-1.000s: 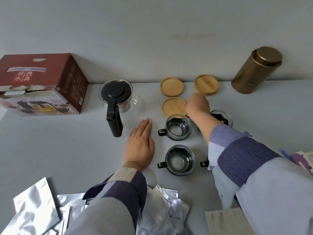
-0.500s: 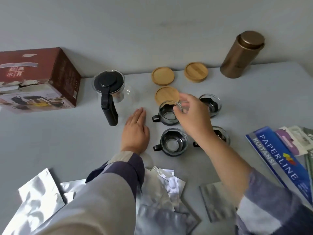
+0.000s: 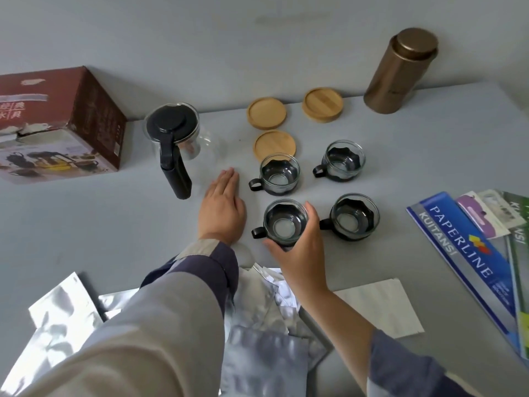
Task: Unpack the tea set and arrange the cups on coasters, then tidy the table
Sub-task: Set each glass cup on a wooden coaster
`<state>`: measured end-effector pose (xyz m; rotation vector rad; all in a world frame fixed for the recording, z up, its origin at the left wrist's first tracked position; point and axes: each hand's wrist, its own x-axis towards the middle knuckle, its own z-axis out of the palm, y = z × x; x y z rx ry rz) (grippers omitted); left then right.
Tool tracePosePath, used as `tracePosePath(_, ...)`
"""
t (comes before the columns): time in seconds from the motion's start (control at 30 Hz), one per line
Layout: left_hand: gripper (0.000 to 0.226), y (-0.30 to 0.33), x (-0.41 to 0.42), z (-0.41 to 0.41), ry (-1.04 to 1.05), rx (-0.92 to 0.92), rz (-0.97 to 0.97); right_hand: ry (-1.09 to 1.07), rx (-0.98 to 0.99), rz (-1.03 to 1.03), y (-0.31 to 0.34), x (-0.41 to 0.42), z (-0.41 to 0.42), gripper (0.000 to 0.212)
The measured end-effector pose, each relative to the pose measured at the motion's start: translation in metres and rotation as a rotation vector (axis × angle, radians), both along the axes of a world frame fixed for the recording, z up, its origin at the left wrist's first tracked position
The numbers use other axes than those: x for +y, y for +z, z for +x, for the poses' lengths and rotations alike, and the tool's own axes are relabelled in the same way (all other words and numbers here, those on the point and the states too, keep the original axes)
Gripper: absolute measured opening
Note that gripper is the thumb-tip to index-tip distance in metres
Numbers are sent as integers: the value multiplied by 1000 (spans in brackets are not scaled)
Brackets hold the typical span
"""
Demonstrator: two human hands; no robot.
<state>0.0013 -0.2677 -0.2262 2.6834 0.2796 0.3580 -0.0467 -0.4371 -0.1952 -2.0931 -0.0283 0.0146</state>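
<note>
The right hand [image 3: 300, 247] is curling its fingers around the near cup [image 3: 284, 224], apparently gripping it, just right of the left hand [image 3: 221, 209], lying flat, fingers straight, on the table [image 3: 100, 224].

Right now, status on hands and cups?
Right hand grips near-left cup; left hand flat on table. Four cups, none on coasters; three coasters bare. Foil bags clutter near edge.

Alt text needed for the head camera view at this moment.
A person's right hand grips the near-left glass cup with black holder among four on a grey table, while the left hand rests flat; three round bamboo coasters lie bare beyond, beside a glass teapot with black lid.
</note>
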Motion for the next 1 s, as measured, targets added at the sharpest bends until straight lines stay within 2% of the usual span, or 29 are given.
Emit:
tracePosePath(0.27, 56, -2, 1, 0, -16, 31, 9, -5, -70, 72, 31, 1, 19, 80)
tracePosePath(0.53, 59, -5, 3, 3, -8, 49, 38, 52, -64, 19, 66, 25, 133, 82)
tracePosePath(0.77, 58, -10, 6, 5, -14, 47, 34, 46, -35, -95, 45, 68, 227, 84)
tracePosePath(1.0, 55, -8, 5, 5, -1, 38, 9, 0, -26, -177, 24, 91, 267, 88)
